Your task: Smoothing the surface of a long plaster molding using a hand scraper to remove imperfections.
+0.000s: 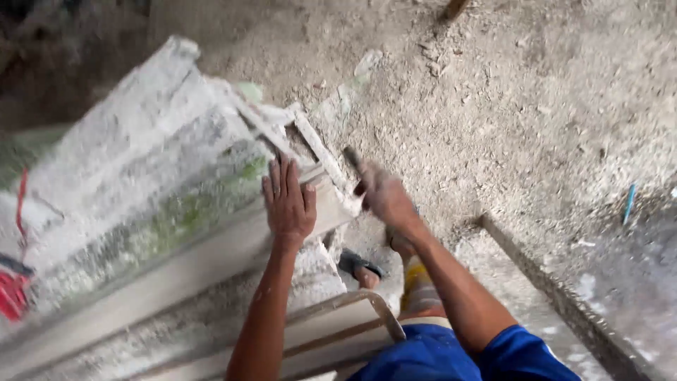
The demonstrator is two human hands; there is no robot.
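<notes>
We press our left hand (289,201) spread flat on a dusty plank (176,264), while our right hand (381,194) is closed around a dark tool (352,161) beside the sawdust-covered floor (529,106).

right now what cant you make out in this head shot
- Tool in the right hand: head view, motion blur and the fist hide all but a dark tip; kind unclear.
- Pale plank under the flat left hand: its far end is cut off by the left edge.
- Red object: cut by the left edge, blurred.
- Foot in a sandal: mostly hidden behind the dusty bench.
</notes>
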